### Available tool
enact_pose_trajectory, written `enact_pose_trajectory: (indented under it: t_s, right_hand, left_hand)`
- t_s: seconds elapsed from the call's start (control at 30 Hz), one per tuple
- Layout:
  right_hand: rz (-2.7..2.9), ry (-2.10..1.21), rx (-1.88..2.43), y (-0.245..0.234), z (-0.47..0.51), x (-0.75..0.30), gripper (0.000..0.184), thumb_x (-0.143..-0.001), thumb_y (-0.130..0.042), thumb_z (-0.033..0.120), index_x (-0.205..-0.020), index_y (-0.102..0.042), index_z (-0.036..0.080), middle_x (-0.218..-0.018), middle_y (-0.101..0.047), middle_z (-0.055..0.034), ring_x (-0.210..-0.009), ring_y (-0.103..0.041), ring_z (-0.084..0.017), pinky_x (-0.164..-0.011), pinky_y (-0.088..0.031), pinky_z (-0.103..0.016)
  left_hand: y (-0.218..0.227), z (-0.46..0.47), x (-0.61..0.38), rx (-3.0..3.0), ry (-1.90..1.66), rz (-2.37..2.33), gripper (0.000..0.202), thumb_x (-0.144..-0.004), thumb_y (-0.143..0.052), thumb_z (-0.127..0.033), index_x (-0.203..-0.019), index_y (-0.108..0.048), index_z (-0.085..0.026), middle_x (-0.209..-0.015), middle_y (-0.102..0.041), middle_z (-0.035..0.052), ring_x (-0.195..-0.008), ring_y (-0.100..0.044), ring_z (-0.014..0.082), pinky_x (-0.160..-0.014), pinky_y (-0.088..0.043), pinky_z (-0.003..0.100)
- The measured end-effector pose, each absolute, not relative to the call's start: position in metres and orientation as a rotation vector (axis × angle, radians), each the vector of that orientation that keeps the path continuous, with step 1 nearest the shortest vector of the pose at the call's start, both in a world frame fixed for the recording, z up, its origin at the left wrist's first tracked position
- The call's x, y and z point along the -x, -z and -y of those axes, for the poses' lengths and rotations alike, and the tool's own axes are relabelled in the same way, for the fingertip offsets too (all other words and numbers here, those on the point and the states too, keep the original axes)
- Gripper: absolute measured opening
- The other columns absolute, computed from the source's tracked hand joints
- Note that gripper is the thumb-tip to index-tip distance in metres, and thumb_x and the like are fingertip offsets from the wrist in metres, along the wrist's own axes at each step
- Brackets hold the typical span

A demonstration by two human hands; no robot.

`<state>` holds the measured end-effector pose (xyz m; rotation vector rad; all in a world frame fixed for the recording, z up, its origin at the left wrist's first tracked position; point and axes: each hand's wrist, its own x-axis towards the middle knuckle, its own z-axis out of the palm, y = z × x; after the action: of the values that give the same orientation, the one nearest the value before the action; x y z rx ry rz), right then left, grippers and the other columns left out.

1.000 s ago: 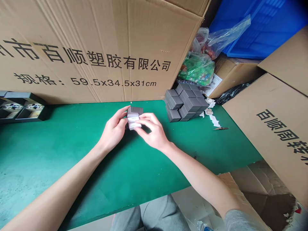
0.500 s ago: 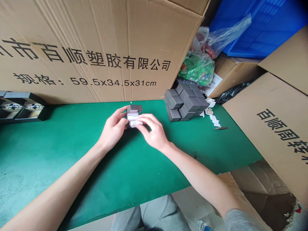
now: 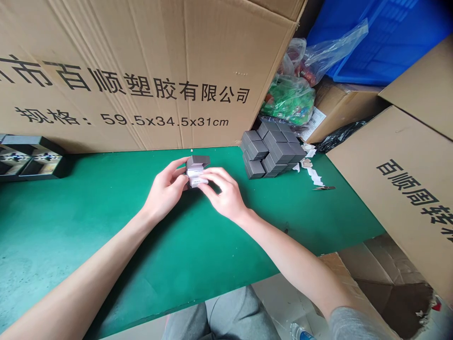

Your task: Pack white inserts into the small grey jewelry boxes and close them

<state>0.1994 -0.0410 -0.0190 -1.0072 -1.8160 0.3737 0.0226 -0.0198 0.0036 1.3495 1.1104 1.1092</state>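
A small dark grey jewellery box (image 3: 198, 161) with its lid raised is held just above the green table. My left hand (image 3: 167, 185) is closed around its left side, thumb at the front. My right hand (image 3: 225, 192) pinches a pale insert (image 3: 197, 181) at the front of the box, thumb below and fingers above. Whether the insert is seated in the box or partly out, I cannot tell. To the right stands a stack of similar grey boxes (image 3: 272, 150), all closed.
A large cardboard carton (image 3: 152, 42) walls off the back of the green table (image 3: 170, 269). Black trays (image 3: 42, 158) sit at the far left. Paper scraps (image 3: 314, 177) and a small metal tool (image 3: 323, 188) lie right of the stack, near bagged items (image 3: 292, 99) and another carton (image 3: 406, 156).
Both hands keep nearly the same hold on the box and its insert. The whole view has shifted very slightly.
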Motion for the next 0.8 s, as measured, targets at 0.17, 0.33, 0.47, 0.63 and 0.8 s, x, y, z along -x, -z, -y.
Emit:
enact_pose_trajectory:
  t_s: [0.17, 0.33, 0.47, 0.63, 0.8]
  right_hand:
    - [1.859, -0.334, 0.997, 0.0204, 0.0403, -0.2010, 0.019, -0.101, -0.058, 0.030, -0.108, -0.074, 0.022, -0.117, -0.069, -0.0096, -0.114, -0.067, -0.020, -0.103, -0.057, -0.034]
    - [1.840, -0.311, 1.036, 0.0218, 0.0405, -0.2014, 0.018, -0.099, -0.062, 0.031, -0.104, -0.077, 0.022, -0.108, -0.070, -0.0086, -0.102, -0.070, -0.018, -0.094, -0.059, -0.029]
    - [1.812, -0.271, 1.042, 0.0224, 0.0407, -0.2013, 0.015, -0.096, -0.065, 0.029, -0.100, -0.077, 0.021, -0.101, -0.069, -0.0072, -0.094, -0.069, -0.016, -0.087, -0.059, -0.027]
    - [1.829, -0.185, 1.015, 0.0224, 0.0400, -0.2013, 0.013, -0.094, -0.065, 0.026, -0.098, -0.076, 0.019, -0.098, -0.070, -0.0063, -0.089, -0.069, -0.013, -0.083, -0.058, -0.024]
    - [1.906, -0.097, 0.987, 0.0221, 0.0383, -0.2035, 0.015, -0.096, -0.063, 0.025, -0.098, -0.076, 0.018, -0.097, -0.071, -0.0063, -0.086, -0.070, -0.012, -0.080, -0.058, -0.022]
  left_hand:
    - [-0.0075, 0.0212, -0.0231, -1.315, -1.082, -1.129, 0.053, -0.084, -0.060, -0.025, -0.137, -0.061, -0.018, -0.121, -0.076, 0.0122, -0.108, -0.073, 0.0305, -0.095, -0.060, 0.049]
    - [-0.0064, 0.0204, -0.0217, -1.303, -1.067, -1.126, 0.054, -0.083, -0.062, -0.024, -0.137, -0.061, -0.019, -0.122, -0.076, 0.0118, -0.107, -0.073, 0.0298, -0.096, -0.059, 0.047]
    - [-0.0053, 0.0196, -0.0207, -1.314, -1.045, -1.121, 0.055, -0.085, -0.062, -0.025, -0.140, -0.060, -0.020, -0.126, -0.075, 0.0118, -0.109, -0.073, 0.0290, -0.096, -0.060, 0.045]
    - [-0.0078, 0.0213, -0.0210, -1.314, -1.014, -1.120, 0.055, -0.088, -0.061, -0.027, -0.142, -0.059, -0.021, -0.128, -0.074, 0.0107, -0.112, -0.072, 0.0283, -0.097, -0.060, 0.043]
    - [-0.0100, 0.0226, -0.0219, -1.290, -1.007, -1.124, 0.053, -0.086, -0.063, -0.027, -0.139, -0.062, -0.022, -0.125, -0.076, 0.0100, -0.110, -0.073, 0.0288, -0.097, -0.059, 0.045]
